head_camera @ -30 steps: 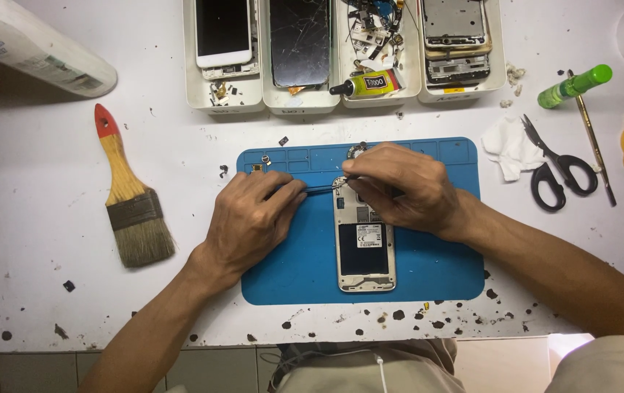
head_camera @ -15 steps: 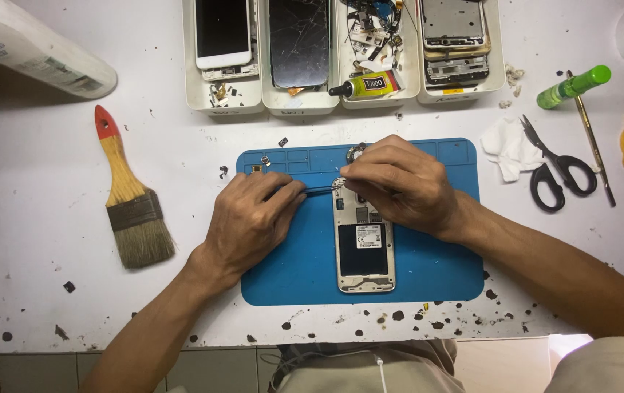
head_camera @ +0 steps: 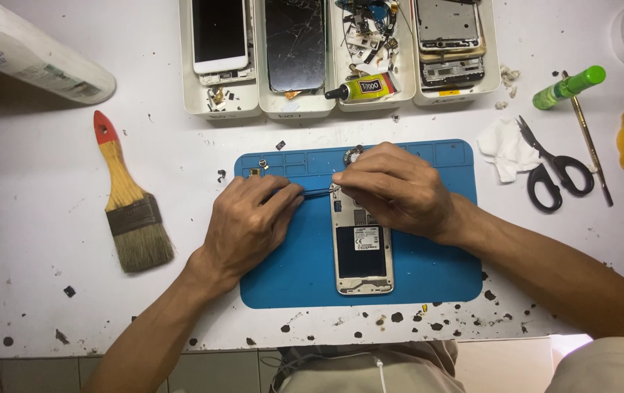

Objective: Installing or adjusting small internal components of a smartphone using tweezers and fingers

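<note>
blue silicone mat (head_camera: 290,276) lies in the middle of our white, paint-speckled bench (head_camera: 57,306), seen from above. on the mat rests an opened phone (head_camera: 361,251), back cover off, its dark battery and pale frame showing, lying lengthwise toward us. our left hand (head_camera: 250,222) is clenched around thin dark tweezers (head_camera: 312,192), whose tip points right to the phone's upper left corner. our right hand (head_camera: 396,191) covers the top end of the phone, fingers curled and pressing down there; we cannot tell whether it pinches anything small.

left of the mat lies a paintbrush (head_camera: 126,200) with a wooden handle and red tip, well apart from our hands. along the far edge stand white trays (head_camera: 221,105) holding a white phone, a cracked dark screen, loose parts, a yellow glue tube (head_camera: 363,87) and bare phone frames. to the right of the mat lie crumpled white tissue (head_camera: 501,149), black scissors (head_camera: 556,171), a green bottle (head_camera: 567,87) and a thin metal rod. a yellow cloth sits at the right edge.
</note>
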